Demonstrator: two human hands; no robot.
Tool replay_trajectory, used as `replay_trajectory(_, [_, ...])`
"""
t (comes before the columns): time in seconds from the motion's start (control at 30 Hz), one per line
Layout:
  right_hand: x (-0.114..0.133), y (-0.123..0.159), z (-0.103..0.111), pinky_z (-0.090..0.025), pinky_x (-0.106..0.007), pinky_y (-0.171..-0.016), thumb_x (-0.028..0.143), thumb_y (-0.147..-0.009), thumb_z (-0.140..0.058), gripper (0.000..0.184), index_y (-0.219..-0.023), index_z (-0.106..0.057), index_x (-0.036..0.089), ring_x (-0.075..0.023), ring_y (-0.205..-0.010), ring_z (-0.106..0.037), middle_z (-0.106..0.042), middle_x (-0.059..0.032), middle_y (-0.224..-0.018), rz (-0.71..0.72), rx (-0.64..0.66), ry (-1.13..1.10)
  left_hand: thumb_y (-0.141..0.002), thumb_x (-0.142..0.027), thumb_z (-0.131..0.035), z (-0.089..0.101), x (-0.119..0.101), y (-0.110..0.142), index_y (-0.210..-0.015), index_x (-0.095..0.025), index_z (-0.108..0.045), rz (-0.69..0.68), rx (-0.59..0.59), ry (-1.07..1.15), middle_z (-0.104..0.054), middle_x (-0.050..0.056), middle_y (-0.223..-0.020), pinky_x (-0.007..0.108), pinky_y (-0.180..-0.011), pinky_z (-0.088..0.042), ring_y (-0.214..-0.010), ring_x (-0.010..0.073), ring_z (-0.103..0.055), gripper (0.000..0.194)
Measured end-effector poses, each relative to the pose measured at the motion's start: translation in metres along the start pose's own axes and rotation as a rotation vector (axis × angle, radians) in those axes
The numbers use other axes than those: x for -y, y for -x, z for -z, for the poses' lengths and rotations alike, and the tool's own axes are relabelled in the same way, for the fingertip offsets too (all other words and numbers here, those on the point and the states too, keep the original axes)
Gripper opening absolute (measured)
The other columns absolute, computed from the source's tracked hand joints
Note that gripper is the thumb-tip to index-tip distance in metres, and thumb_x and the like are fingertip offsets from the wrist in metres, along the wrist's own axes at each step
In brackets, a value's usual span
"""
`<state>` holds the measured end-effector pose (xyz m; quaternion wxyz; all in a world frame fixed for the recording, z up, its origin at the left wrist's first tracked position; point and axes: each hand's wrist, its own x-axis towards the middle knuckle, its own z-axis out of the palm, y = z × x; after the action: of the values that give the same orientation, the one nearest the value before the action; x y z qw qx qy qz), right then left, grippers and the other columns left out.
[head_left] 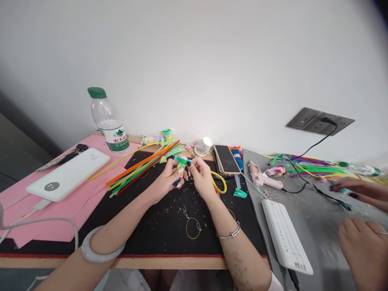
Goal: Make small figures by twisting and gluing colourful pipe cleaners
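Both my hands meet over the black mat, fingers bent around a small craft piece of green, yellow and blue pipe cleaner. My left hand grips it from the left with thumb and fingers. My right hand pinches its right side, close to a light blue bit. The fingers cover much of the piece's lower part. Just left of my left hand lies a bundle of orange, green and red pipe cleaners. A yellow pipe cleaner loop lies beside my right hand.
A water bottle and white power bank stand left on pink paper. Behind are a white cup and phone. Rightward lie a glue gun, its cable, another power bank and another person's hands.
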<state>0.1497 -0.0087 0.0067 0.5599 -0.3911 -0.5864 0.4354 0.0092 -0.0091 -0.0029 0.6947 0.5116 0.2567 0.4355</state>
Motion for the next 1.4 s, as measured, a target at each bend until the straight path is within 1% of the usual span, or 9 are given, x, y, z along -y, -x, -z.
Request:
replay_trajectory(0.23, [0.003,-0.002,0.008,-0.028,-0.022,-0.045,0.051,-0.085,-0.051,0.035,-0.069,-0.046,0.021,-0.0085,-0.048,-0.034,-0.041,0.0049,-0.058,-0.078,0.007,0.016,-0.087,-0.038,-0.056,-0.001,0.0,0.0,-0.094,-0.023,-0.038,-0.026,-0.012,0.016,-0.055,-0.002,-0.08,0.023,-0.054,-0.034,-0.055,0.0065,-0.044,0.025])
replay_trajectory(0.53, [-0.003,-0.001,0.002,-0.029,-0.021,-0.044,0.05,-0.083,-0.055,0.036,-0.066,-0.041,0.021,-0.009,-0.046,-0.043,-0.04,0.0063,-0.053,-0.085,0.019,-0.083,-0.089,-0.038,-0.053,-0.001,0.003,0.001,-0.096,-0.023,-0.038,-0.014,0.017,0.003,-0.054,-0.002,-0.08,0.023,-0.053,-0.034,-0.056,0.0065,-0.044,0.023])
replay_trajectory(0.67, [-0.005,-0.002,0.005,-0.025,-0.02,-0.042,0.049,-0.083,-0.055,0.035,-0.068,-0.044,0.02,-0.0067,-0.044,-0.036,-0.041,0.0065,-0.055,-0.101,0.001,-0.092,-0.09,-0.035,-0.052,-0.001,0.001,0.0,-0.098,-0.023,-0.037,-0.04,-0.003,-0.031,-0.054,-0.002,-0.08,0.023,-0.056,-0.036,-0.057,0.0069,-0.045,0.021])
replay_trajectory(0.77, [-0.006,-0.004,0.007,-0.027,-0.019,-0.042,0.05,-0.081,-0.058,0.03,-0.081,-0.052,0.02,-0.0065,-0.045,-0.033,-0.044,0.0064,-0.059,-0.095,-0.052,-0.076,-0.089,-0.035,-0.053,-0.002,-0.003,0.0,-0.098,-0.022,-0.037,-0.043,-0.018,-0.093,-0.054,-0.002,-0.078,0.024,-0.057,-0.038,-0.058,0.0076,-0.047,0.022])
replay_trajectory(0.87, [-0.005,-0.005,0.009,-0.028,-0.019,-0.043,0.047,-0.078,-0.062,0.032,-0.095,-0.056,0.02,-0.0067,-0.049,-0.037,-0.05,0.0047,-0.066,-0.107,-0.032,-0.058,-0.089,-0.036,-0.052,-0.001,-0.003,0.0,-0.098,-0.022,-0.037,-0.039,-0.009,-0.166,-0.056,-0.002,-0.079,0.026,-0.058,-0.04,-0.059,0.009,-0.051,0.022])
replay_trajectory(1.1, [-0.002,-0.005,0.013,-0.03,-0.018,-0.047,0.044,-0.079,-0.063,0.032,-0.095,-0.058,0.018,-0.0064,-0.053,-0.04,-0.051,0.0037,-0.067,-0.154,0.031,0.033,-0.089,-0.04,-0.049,0.004,0.005,-0.001,-0.098,-0.023,-0.038,-0.021,0.009,-0.316,-0.058,-0.001,-0.085,0.029,-0.063,-0.047,-0.065,0.012,-0.061,0.022])
replay_trajectory(1.2, [-0.002,-0.005,0.016,-0.03,-0.019,-0.047,0.045,-0.078,-0.062,0.032,-0.094,-0.059,0.017,-0.0072,-0.055,-0.041,-0.05,0.0034,-0.066,-0.159,0.043,0.063,-0.088,-0.039,-0.049,0.006,0.005,-0.001,-0.097,-0.023,-0.041,-0.061,-0.015,-0.429,-0.06,0.0,-0.089,0.03,-0.067,-0.048,-0.07,0.0138,-0.062,0.02])
replay_trajectory(1.33, [-0.001,-0.006,0.02,-0.026,-0.019,-0.045,0.046,-0.078,-0.062,0.032,-0.092,-0.059,0.017,-0.0071,-0.052,-0.037,-0.046,0.0046,-0.063,-0.163,0.028,0.044,-0.086,-0.036,-0.053,0.007,-0.002,0.001,-0.102,-0.021,-0.052,-0.127,-0.051,-0.583,-0.061,0.004,-0.098,0.031,-0.075,-0.047,-0.089,0.019,-0.06,0.022])
replay_trajectory(1.4, [0.0,-0.006,0.022,-0.023,-0.02,-0.044,0.046,-0.078,-0.062,0.032,-0.092,-0.058,0.017,-0.0068,-0.05,-0.033,-0.042,0.0057,-0.06,-0.177,0.03,0.029,-0.086,-0.034,-0.051,0.007,-0.009,0.003,-0.105,-0.02,-0.055,-0.135,-0.02,-0.621,-0.062,0.005,-0.099,0.032,-0.078,-0.046,-0.092,0.0206,-0.059,0.024])
